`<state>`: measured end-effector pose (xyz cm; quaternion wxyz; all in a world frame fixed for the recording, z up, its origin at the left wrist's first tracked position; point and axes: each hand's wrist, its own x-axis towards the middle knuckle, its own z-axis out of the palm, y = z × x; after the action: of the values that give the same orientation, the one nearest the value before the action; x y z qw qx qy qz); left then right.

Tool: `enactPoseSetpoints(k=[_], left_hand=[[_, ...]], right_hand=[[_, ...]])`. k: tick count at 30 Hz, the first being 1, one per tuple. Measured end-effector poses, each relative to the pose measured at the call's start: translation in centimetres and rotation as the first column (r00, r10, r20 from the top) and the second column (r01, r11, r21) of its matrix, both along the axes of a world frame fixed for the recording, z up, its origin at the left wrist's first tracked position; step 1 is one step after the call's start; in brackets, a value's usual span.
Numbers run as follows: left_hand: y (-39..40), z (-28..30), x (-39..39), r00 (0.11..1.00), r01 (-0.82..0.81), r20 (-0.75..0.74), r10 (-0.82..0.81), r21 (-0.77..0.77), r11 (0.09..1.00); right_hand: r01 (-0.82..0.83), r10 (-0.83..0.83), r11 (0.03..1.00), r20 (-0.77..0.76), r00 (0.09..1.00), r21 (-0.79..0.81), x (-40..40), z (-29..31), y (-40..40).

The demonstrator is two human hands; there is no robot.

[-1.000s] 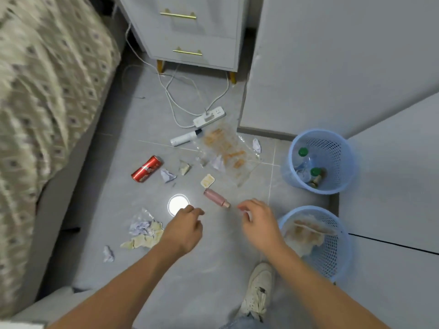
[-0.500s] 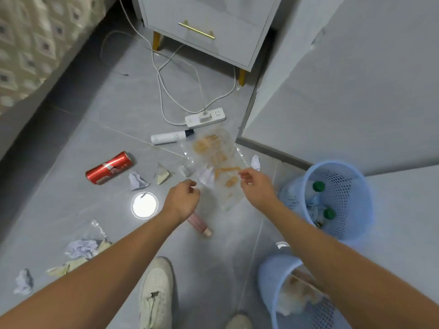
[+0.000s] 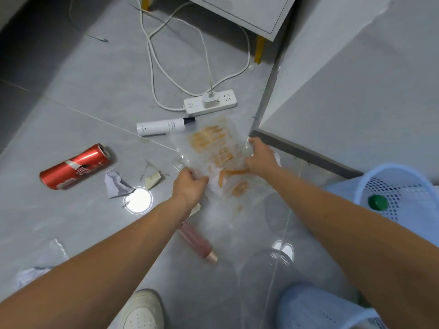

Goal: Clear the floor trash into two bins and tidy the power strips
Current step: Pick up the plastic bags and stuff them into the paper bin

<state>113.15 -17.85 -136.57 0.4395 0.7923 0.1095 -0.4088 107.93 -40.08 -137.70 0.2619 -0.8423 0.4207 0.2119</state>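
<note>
A clear plastic bag (image 3: 218,153) stained orange lies on the grey floor in the middle. My left hand (image 3: 190,185) grips its near-left edge and my right hand (image 3: 259,156) grips its right edge. Just behind the bag lies a white power strip (image 3: 228,100) with a plug in it and white cords (image 3: 152,67) trailing back. One blue mesh bin (image 3: 401,186) holding a green-capped bottle stands at the right. A second blue bin (image 3: 316,307) shows at the bottom right.
On the floor lie a red soda can (image 3: 73,167), a white tube (image 3: 161,127), a pink bottle (image 3: 197,241), crumpled paper (image 3: 116,184) and scraps (image 3: 153,179). A grey cabinet (image 3: 356,79) rises at the right, a nightstand leg (image 3: 260,49) behind. My shoe (image 3: 142,312) is below.
Both hands have reached forward and closed on the stained plastic bag's edges. The view has moved closer to the floor and forward.
</note>
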Motion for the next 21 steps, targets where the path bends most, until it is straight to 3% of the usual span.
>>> enactPoseSetpoints(k=[8,12,17,21], left_hand=[[0.1,-0.1,0.7,0.996,0.026,0.091,-0.026,0.0,1.0],[1.7,1.0,0.7,0.998,-0.044,0.03,0.048,-0.125,0.991],[4.9,5.2,0.3,0.998,-0.052,0.027,0.062,-0.272,0.961],[8.1,12.6,0.0,0.999,-0.033,0.017,0.039,-0.294,0.955]], right_hand=[[0.194,-0.194,0.98,-0.001,0.981,0.039,0.4,-0.3,-0.2],[0.27,-0.279,0.954,0.054,0.959,0.129,-0.8,0.5,-0.4],[0.293,-0.354,0.875,0.097,0.93,0.386,-3.3,5.9,1.0],[0.233,-0.341,0.78,0.082,0.937,0.581,-6.2,13.8,3.6]])
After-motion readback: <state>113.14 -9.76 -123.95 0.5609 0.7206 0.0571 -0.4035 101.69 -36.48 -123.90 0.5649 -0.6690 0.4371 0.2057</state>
